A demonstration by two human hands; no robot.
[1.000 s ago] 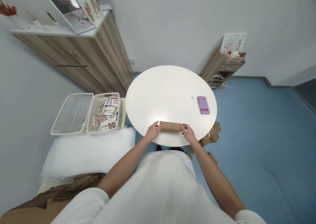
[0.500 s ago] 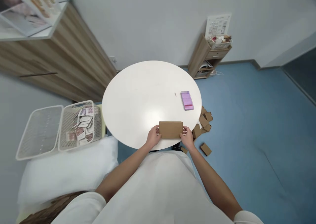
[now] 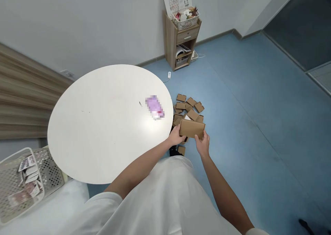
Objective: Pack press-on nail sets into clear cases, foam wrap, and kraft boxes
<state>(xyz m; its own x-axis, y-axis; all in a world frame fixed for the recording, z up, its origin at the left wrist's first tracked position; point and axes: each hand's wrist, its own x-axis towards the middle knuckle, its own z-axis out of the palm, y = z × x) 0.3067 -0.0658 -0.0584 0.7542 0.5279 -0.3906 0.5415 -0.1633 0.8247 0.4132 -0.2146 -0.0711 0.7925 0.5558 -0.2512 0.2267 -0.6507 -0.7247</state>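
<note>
A flat brown cardboard box (image 3: 192,128) is held between my two hands, past the right edge of the white oval table (image 3: 103,131). My left hand (image 3: 176,136) grips its left end, and my right hand (image 3: 203,144) grips its lower right corner. Both hands are closed on it. Beneath and beyond it, several similar small cardboard boxes (image 3: 199,107) lie in a loose pile on the blue floor. The held box hides part of that pile.
On the table lie a blurred purple item (image 3: 155,107) and a small dark bit (image 3: 140,104). A wooden cabinet (image 3: 170,45) with a white basket (image 3: 188,22) stands by the wall. At left sits a perforated plastic basket (image 3: 49,167) of packets, near a white cushion (image 3: 67,200).
Both hands have carried the cardboard box off the table to the right, over the floor pile, and it is now slightly tilted. My view has turned right.
</note>
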